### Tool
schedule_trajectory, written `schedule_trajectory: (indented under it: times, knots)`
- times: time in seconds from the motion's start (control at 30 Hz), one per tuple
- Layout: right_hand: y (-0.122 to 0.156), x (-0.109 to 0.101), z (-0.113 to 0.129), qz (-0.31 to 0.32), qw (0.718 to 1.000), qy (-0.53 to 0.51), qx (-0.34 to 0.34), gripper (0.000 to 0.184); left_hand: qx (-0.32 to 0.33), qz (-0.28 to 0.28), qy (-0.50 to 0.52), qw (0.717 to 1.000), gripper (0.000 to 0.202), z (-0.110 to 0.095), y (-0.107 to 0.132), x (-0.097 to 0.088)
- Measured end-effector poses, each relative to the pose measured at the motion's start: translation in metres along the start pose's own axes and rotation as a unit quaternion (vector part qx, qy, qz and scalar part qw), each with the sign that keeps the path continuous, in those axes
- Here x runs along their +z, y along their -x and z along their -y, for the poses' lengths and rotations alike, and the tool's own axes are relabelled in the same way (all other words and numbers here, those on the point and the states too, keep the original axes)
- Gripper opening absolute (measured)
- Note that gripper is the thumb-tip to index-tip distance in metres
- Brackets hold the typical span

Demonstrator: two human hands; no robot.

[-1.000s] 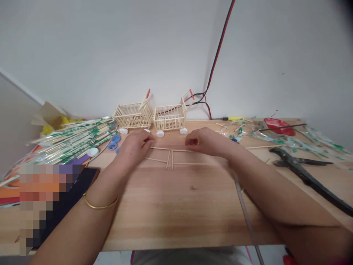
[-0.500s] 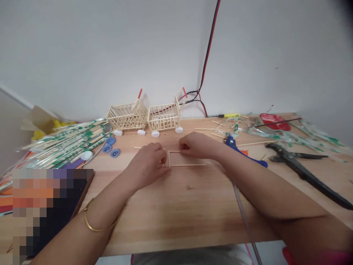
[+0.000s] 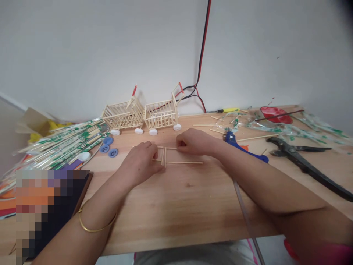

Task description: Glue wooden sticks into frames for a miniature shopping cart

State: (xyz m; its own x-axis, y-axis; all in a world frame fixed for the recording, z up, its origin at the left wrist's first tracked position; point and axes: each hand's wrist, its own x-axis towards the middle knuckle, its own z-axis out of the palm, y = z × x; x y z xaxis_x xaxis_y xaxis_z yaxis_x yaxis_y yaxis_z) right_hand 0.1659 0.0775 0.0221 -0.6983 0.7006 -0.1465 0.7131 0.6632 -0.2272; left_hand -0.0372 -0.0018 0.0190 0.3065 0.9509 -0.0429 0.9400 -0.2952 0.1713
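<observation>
Between the half-curled left hand (image 3: pixel 143 161) and closely curled right hand (image 3: pixel 196 142), grips unclear, lie thin wooden sticks (image 3: pixel 183 162).

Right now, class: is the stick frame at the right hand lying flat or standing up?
Flat: the stick frame lies along the tabletop, no visible stick rising; the right hand hides part of its far side.

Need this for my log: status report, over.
Left hand partly covering left stick frame; right hand at right stick frame; blue tool beside right forearm.
</observation>
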Motion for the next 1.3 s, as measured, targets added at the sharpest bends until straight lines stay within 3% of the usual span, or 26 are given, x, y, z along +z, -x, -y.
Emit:
schedule_trajectory:
  times: [1.3]
  knots:
    - [-0.0019,0.0026,-0.0003,-0.003,1.0,-0.005,0.001,0.018,-0.003,0.017,0.008,1.0,0.024,0.0008,-0.0007,0.0038]
